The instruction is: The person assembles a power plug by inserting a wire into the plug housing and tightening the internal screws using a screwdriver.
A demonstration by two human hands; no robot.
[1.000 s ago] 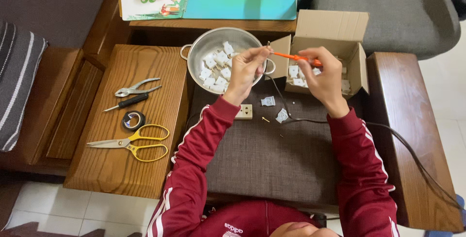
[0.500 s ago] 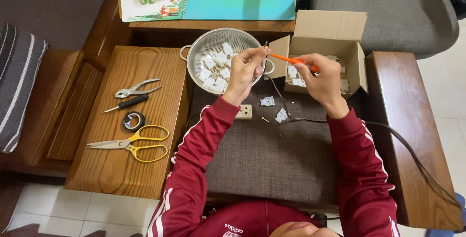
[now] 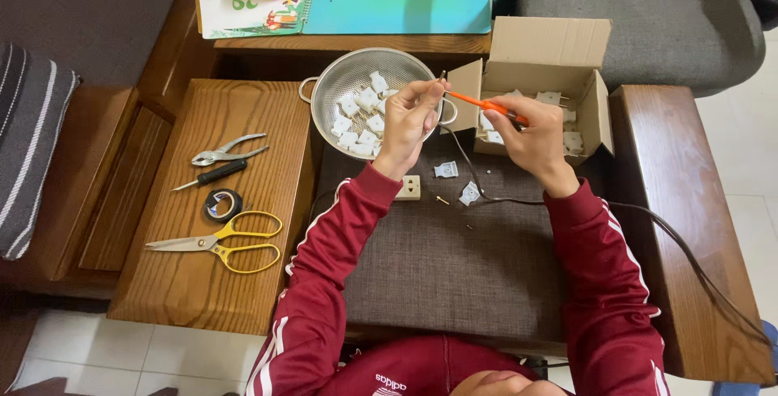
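Centrally, right hand [image 3: 531,132] gripping orange screwdriver [image 3: 485,104], open cardboard box [image 3: 551,59] behind

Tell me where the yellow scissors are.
In the head view the scissors lie on the wooden table to the person's left, just below the tape roll and the black screwdriver.

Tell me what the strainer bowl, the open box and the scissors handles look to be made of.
Strainer bowl: metal, seemingly steel; dull silvery sheen, fine perforations.
Open box: plain brown cardboard, matte, folded flaps.
Scissors handles: likely plastic; smooth, bright yellow loops on grey metal blades.
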